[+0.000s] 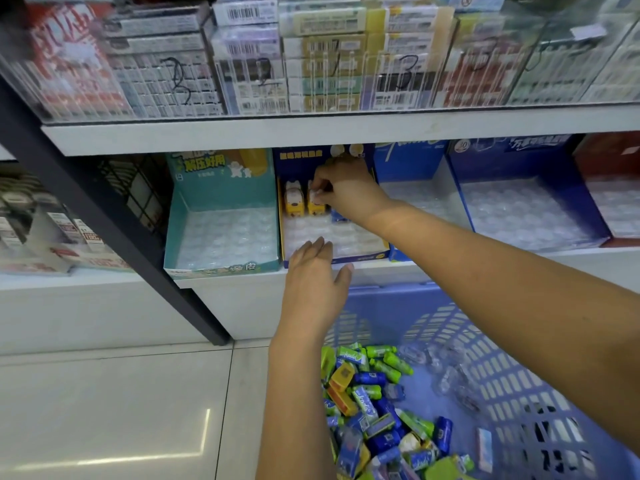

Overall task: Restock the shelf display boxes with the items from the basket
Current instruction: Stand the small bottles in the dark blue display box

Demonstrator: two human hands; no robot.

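In the blue box (294, 168): two yellow items (293, 202) | right hand (346, 190) pinches one

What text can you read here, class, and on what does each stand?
"解压好用": teal cardboard display box.
"10": right-hand dark blue cardboard display box.
"3", "2", "3", handwritten: clear plastic upper-shelf panels.
Barcode labels, packets in lilac plastic basket: too blurred.

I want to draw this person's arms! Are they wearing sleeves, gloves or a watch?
No. The left hand and right hand wear no gloves, and both arms are bare as far as the picture shows, with no sleeves in view. I see no watch, bracelet or rings either.
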